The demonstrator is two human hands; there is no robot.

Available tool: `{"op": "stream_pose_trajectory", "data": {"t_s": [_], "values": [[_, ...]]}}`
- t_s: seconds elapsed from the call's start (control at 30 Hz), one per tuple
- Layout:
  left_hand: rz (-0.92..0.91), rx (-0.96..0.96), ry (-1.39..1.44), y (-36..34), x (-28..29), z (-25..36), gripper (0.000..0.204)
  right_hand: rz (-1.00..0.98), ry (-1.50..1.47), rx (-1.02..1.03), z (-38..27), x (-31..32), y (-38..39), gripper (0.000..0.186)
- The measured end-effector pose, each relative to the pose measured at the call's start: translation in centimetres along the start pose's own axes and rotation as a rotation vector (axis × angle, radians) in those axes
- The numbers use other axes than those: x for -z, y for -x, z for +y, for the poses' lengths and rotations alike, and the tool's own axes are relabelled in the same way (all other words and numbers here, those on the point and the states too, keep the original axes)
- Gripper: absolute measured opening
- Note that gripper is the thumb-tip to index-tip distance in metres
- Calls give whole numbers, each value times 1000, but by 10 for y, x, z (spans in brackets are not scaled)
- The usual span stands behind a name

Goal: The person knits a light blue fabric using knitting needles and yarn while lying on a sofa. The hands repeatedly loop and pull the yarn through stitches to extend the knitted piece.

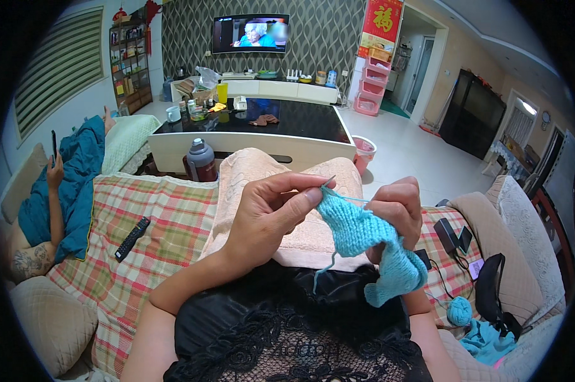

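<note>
A strip of turquoise knitting [357, 232] hangs between my hands above my lap, its lower end curling down to the right. My left hand [271, 213] pinches the top corner of the piece, where the tip of a thin needle [329, 181] pokes out. Closed in a fist, my right hand [395, 213] is at the knitting's right edge, with a strand of yarn running across to it. Whether it also grips a needle is hidden. A loose yarn tail [324, 275] dangles from the left edge. A peach towel [249, 175] covers my legs.
A ball of turquoise yarn [459, 311] lies at my right beside turquoise fabric [488, 340], cables and a black box [447, 235]. On the plaid cover at my left is a remote control [133, 239]. Another person's hand [56, 169] holds a phone. Ahead stands a black-topped table [300, 121].
</note>
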State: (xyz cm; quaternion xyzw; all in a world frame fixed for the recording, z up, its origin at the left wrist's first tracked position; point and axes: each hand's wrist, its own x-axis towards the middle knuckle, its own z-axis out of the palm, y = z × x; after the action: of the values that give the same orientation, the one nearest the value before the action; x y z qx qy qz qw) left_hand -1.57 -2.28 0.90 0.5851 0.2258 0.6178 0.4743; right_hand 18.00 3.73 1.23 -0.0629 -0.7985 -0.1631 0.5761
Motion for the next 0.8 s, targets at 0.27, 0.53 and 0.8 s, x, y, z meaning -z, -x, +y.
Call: {"op": "stream_pose_trajectory", "data": {"t_s": [0.27,0.53,0.8], "values": [[27,-14,-60,1,-4,-4,20,46,193,-126,-13,-14,-16,22],[-3,38,-71,2,-2,2,22,36,-73,-199,-5,-13,-10,31],[-4,48,59,0,0,-2,16,-59,-113,-201,-3,-2,-2,24]]}}
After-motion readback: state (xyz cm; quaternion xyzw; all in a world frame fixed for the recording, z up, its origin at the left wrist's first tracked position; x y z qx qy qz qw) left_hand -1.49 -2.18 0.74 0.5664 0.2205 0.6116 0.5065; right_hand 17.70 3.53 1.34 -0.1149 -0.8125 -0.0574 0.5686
